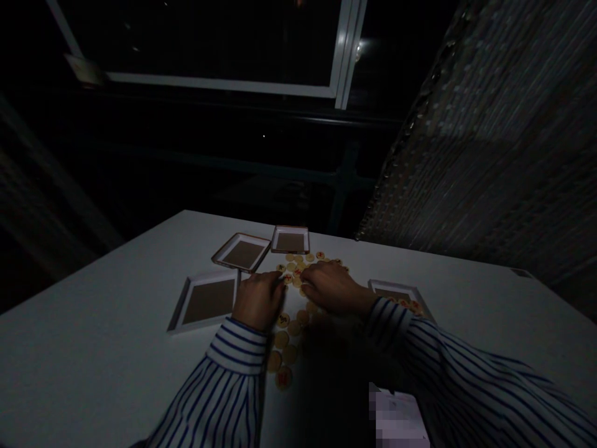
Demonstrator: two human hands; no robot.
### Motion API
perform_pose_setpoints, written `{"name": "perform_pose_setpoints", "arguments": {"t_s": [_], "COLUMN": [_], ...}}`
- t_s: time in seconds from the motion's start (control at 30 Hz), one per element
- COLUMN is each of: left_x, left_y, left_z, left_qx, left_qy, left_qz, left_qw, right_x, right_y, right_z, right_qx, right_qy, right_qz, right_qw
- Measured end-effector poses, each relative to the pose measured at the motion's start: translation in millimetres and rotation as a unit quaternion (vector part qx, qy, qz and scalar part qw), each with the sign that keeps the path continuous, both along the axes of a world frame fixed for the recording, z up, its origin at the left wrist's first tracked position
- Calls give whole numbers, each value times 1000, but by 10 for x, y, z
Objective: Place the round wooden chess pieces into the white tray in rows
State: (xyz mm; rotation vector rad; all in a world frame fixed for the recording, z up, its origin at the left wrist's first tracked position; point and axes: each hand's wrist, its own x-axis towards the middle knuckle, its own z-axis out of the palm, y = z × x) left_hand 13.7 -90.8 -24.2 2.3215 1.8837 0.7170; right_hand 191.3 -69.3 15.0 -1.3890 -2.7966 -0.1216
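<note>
Round wooden Chinese chess pieces (281, 339), some with red or black characters, lie loose on the white table (140, 267) in a band between and beyond my hands. My left hand (259, 300) rests at the left edge of the band, fingers loosely bent and apart from the thumb, with no piece visible in it. On the other side, my right hand (333, 286) reaches over the far pieces. Its thumb and forefinger are apart beside several pieces, and its other fingertips are hidden behind the hand.
A shallow white box (183, 305) stands left of my left hand. Two brown-edged shallow boxes (262, 256) (290, 251) lie farther back. Right of my right wrist, another box (394, 285) holds red-marked pieces. A phone-like bright object (401, 417) is near the front. A bead curtain (466, 143) hangs at right.
</note>
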Motion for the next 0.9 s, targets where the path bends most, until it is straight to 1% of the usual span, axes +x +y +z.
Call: {"name": "perform_pose_setpoints", "arguments": {"t_s": [0.2,0.3,0.7,0.9], "left_x": [7,11,26,24], "left_y": [-5,-12,-15,-15], "left_z": [22,27,42,35], "left_qx": [10,14,-1,-5], "left_qy": [-3,-9,-1,-6], "left_qz": [-2,0,10,7], "left_qw": [1000,1000,1000,1000], "right_x": [-131,-170,-250,-254], "right_y": [76,80,50,25], "right_z": [-107,-132,-124,-136], "right_qx": [15,21,21,25], "right_qy": [-7,-15,-29,-20], "right_qz": [-6,-9,-24,-23], "right_qw": [1000,1000,999,999]}}
